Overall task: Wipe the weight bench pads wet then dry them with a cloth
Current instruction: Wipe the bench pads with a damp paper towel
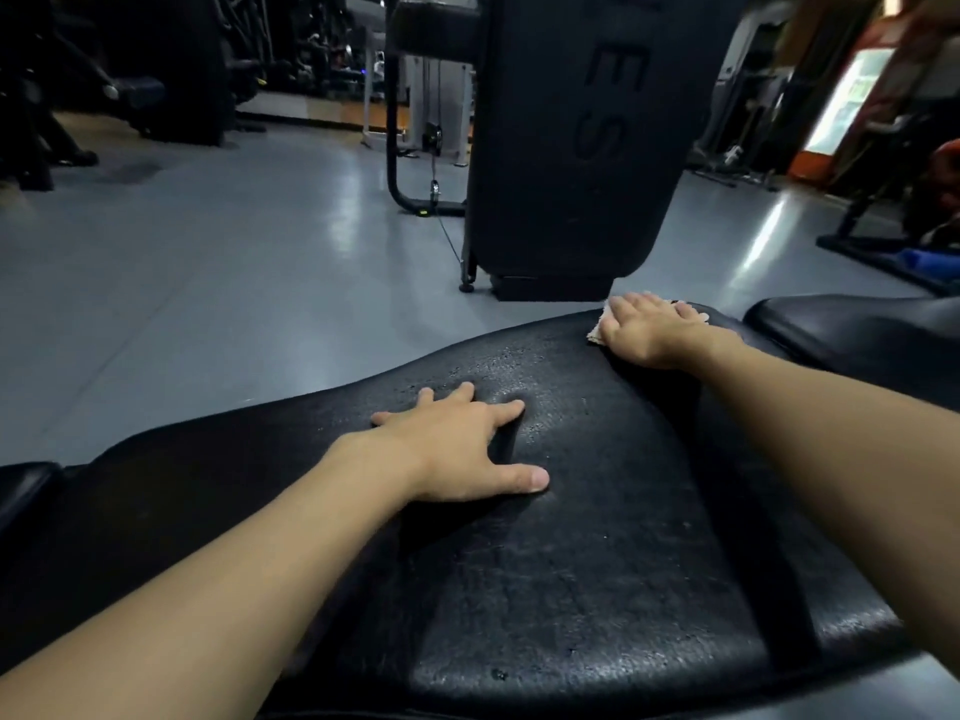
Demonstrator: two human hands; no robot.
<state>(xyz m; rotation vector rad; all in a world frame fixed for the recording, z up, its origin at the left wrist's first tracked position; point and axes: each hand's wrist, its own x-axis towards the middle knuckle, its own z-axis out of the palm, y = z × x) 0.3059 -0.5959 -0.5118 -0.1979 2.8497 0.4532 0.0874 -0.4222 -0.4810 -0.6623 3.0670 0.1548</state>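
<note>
- The cloth (596, 328), pale and mostly hidden, lies at the far edge of the main bench pad (597, 553), with only its corners showing past the palm that covers it.
- The right hand (649, 332) lies flat on the cloth with its fingers straight and close together, pressing rather than pinching.
- The left hand (457, 452) is spread wide on the middle of the pad, thumb out, bracing and holding nothing.
- This looks like a wiping pass. The textured vinyl has a speckled sheen, which suggests the wet stage, though damp cannot be told from gloss.
- The next move calls for drawing the cloth back across the pad under even pressure and shifting the left hand off the uncovered part.
- A second black pad (857, 330) sits just beside the first on the right, and it appears untouched.
- An upright black pad (571, 148) with raised letters stands beyond them.
- Grey glossy floor (208, 252) stretches out to dim gym machines and a lit drinks cooler (841, 96) on the far right.
</note>
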